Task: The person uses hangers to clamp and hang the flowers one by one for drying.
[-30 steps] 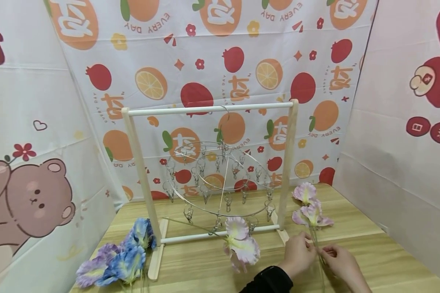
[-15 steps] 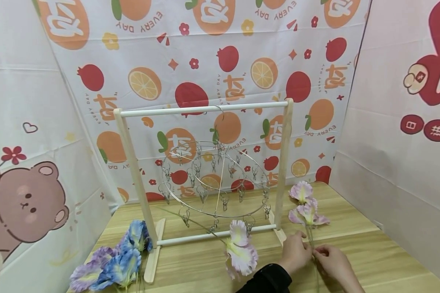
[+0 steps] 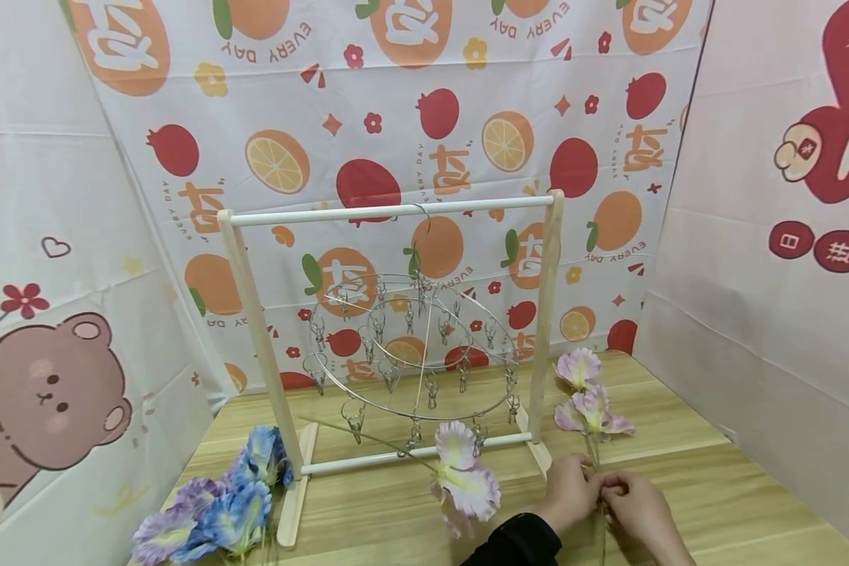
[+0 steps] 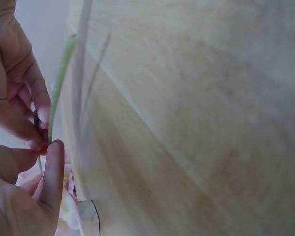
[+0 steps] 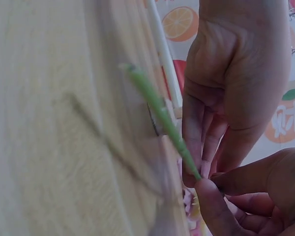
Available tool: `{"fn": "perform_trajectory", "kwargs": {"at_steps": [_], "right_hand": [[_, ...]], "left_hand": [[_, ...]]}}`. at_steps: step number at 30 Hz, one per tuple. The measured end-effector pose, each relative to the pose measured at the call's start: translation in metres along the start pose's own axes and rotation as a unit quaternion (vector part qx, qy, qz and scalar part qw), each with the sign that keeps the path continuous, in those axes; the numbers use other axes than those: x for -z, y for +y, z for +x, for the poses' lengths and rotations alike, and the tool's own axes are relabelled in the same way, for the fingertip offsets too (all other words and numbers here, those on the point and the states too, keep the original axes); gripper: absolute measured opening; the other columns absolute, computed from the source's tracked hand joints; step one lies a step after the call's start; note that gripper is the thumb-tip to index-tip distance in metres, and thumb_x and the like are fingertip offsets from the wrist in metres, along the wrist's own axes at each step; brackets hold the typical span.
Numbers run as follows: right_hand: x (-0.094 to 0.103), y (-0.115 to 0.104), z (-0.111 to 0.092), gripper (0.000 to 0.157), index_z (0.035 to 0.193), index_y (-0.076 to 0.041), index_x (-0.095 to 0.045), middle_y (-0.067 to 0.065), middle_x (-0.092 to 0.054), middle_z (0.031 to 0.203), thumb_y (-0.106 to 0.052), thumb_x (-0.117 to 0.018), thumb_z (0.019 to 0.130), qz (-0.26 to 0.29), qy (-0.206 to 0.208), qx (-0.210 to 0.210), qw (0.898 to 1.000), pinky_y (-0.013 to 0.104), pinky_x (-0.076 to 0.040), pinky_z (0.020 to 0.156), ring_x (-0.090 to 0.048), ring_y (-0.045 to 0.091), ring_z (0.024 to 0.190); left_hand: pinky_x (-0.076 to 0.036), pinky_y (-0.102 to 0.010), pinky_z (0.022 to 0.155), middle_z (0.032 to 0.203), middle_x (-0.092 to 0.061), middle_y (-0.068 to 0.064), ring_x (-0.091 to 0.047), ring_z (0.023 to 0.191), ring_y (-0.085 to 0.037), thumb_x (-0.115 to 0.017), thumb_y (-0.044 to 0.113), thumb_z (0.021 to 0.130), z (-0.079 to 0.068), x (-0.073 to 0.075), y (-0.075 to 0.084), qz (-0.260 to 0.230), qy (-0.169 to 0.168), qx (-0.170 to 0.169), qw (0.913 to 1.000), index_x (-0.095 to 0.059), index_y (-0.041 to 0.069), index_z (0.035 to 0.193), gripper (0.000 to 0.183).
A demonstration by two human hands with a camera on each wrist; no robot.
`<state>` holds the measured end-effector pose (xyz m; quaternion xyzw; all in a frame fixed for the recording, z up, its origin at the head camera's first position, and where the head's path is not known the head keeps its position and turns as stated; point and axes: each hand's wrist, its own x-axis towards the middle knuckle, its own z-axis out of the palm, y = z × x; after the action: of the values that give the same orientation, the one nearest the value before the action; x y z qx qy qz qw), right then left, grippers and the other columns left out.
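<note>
At the right in the head view, two pale pink artificial flowers, one nearer and one behind, lie with their heads away from me. Their green stems run between my hands, and one cut end sticks out in the right wrist view. My left hand, below a black sleeve, pinches the stems from the left. My right hand pinches them from the right, fingertips meeting the left hand's. A small dark sliver shows between the fingers in the left wrist view; its kind is unclear.
A wooden rack with a white top bar stands mid-table, a round wire clip hanger hanging from it. One pink flower lies across its lower bar. Blue flowers and purple flowers lie front left. Printed cloth encloses the table.
My right hand has come slightly left, so the fingertips of both hands now meet at the stems. The head view has shifted a little; the flowers on the table stay put.
</note>
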<state>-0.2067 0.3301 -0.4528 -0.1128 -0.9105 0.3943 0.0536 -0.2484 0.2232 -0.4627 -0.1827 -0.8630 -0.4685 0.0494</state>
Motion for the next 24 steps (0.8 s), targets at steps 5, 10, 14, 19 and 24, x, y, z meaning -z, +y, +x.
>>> {"fn": "perform_trajectory", "kwargs": {"at_steps": [5, 10, 14, 19, 24], "right_hand": [[0.003, -0.005, -0.002, 0.024, 0.103, 0.009, -0.066, 0.002, -0.066, 0.074, -0.009, -0.058, 0.087, -0.007, -0.002, 0.003, 1.0, 0.02, -0.046, 0.052, -0.059, 0.011, 0.06], [0.003, -0.015, -0.008, 0.022, 0.103, 0.005, -0.066, 0.003, -0.068, 0.077, -0.008, -0.059, 0.086, 0.01, -0.005, 0.001, 1.0, 0.02, -0.047, 0.051, -0.059, 0.011, 0.062], [0.003, -0.026, -0.016, 0.02, 0.099, 0.002, -0.068, 0.002, -0.069, 0.078, -0.009, -0.063, 0.085, 0.008, -0.004, 0.009, 1.0, 0.019, -0.046, 0.053, -0.057, 0.008, 0.062], [0.002, -0.035, -0.023, 0.018, 0.097, 0.0, -0.069, 0.0, -0.069, 0.077, -0.01, -0.067, 0.082, -0.001, 0.002, 0.03, 1.0, 0.017, -0.045, 0.054, -0.055, 0.003, 0.059], [0.003, -0.041, -0.03, 0.019, 0.098, -0.001, -0.068, 0.001, -0.07, 0.081, -0.012, -0.071, 0.083, 0.012, -0.014, 0.04, 0.999, 0.016, -0.049, 0.056, -0.058, 0.001, 0.063]], "left_hand": [[-0.043, -0.008, 0.048, 0.07, -0.073, 0.002, -0.06, 0.053, 0.002, -0.071, 0.016, 0.085, -0.002, 0.006, 0.003, -0.054, -0.013, 0.036, 0.9978, -0.073, 0.008, 0.096, 0.013], [-0.043, -0.009, 0.047, 0.068, -0.072, 0.001, -0.057, 0.052, 0.003, -0.07, 0.015, 0.083, -0.004, 0.013, 0.005, -0.1, 0.006, 0.061, 0.9931, -0.075, 0.007, 0.092, 0.012], [-0.041, -0.007, 0.046, 0.067, -0.07, 0.002, -0.052, 0.053, 0.007, -0.072, 0.013, 0.08, -0.007, 0.022, 0.004, -0.128, 0.035, 0.062, 0.9892, -0.075, 0.007, 0.085, 0.008], [-0.04, -0.006, 0.046, 0.069, -0.07, 0.003, -0.049, 0.052, 0.01, -0.072, 0.01, 0.078, -0.013, 0.036, 0.005, -0.139, 0.038, 0.053, 0.9881, -0.074, 0.008, 0.083, 0.006], [-0.043, -0.006, 0.047, 0.073, -0.071, 0.003, -0.05, 0.052, 0.009, -0.071, 0.011, 0.079, -0.022, 0.049, 0.006, -0.154, 0.025, 0.045, 0.9868, -0.075, 0.008, 0.088, 0.01]]}}
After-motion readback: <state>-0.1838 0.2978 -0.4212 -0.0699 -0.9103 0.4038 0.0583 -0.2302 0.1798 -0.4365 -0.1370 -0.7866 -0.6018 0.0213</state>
